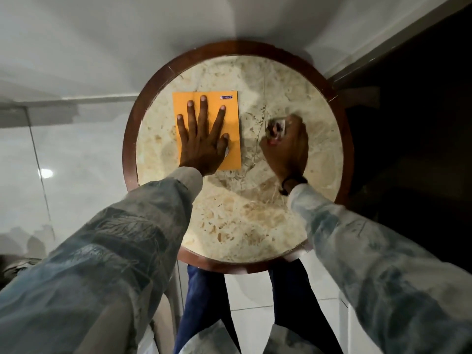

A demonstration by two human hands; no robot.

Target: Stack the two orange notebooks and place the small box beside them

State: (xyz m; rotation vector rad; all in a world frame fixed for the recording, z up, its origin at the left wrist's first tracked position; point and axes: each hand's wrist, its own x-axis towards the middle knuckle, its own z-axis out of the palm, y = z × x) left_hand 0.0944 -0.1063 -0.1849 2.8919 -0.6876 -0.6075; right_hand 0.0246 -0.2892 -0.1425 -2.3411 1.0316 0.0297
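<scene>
An orange notebook (pixel 231 116) lies flat on the left half of the round marble table (pixel 240 221). Only one orange cover shows, so I cannot tell whether a second notebook lies under it. My left hand (pixel 204 139) presses flat on the cover with its fingers spread. To the right of the notebook, my right hand (pixel 287 146) is closed around the small box (pixel 275 127), which is blurred and partly hidden by the fingers. A gap of bare marble separates the box from the notebook's right edge.
The table has a dark wooden rim (pixel 130 154). White tiled floor (pixel 51 162) lies to the left and below. A dark area (pixel 408 111) fills the right side. My legs (pixel 204 302) stand at the table's near edge.
</scene>
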